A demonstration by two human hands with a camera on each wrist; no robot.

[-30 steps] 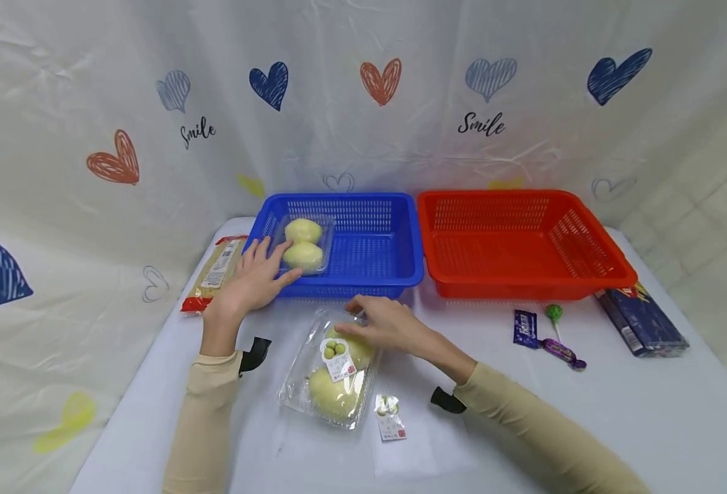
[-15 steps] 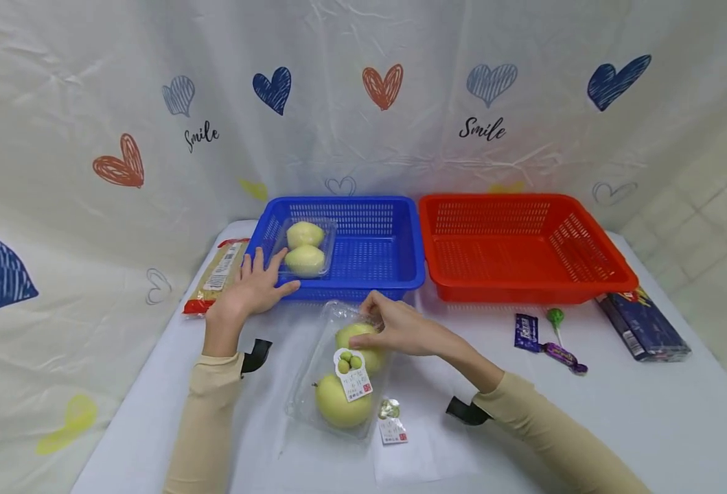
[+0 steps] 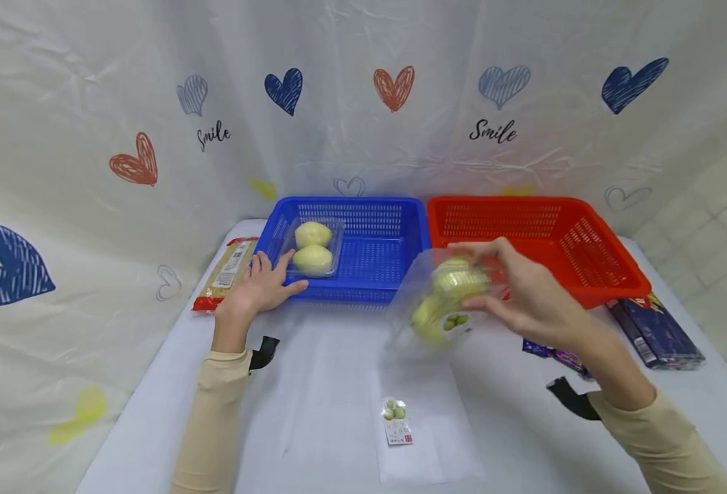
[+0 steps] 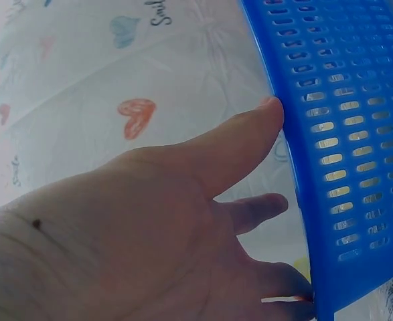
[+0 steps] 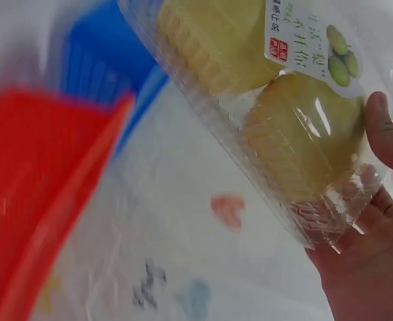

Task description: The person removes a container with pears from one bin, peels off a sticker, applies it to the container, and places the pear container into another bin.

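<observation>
My right hand (image 3: 511, 288) grips a clear plastic pack of two yellow-green pears (image 3: 440, 305) and holds it tilted in the air, in front of where the blue basket (image 3: 363, 291) meets the red basket (image 3: 585, 237). In the right wrist view the pack (image 5: 276, 107) shows its printed label, with my thumb and palm (image 5: 370, 267) under it. My left hand (image 3: 259, 285) rests with straight fingers against the blue basket's front left corner; the thumb (image 4: 250, 134) touches the slotted wall (image 4: 350, 134). A second pear pack (image 3: 314, 248) lies inside the blue basket.
A loose pear label (image 3: 395, 420) lies on the white table near me. A noodle packet (image 3: 227, 273) sits left of the blue basket. Purple candies (image 3: 555, 353) and a dark blue box (image 3: 656, 329) lie at the right. A heart-print sheet hangs behind.
My right hand has lifted the pear pack off the table and carried it up and to the right, toward the baskets. The left hand has stayed at the blue basket's corner.
</observation>
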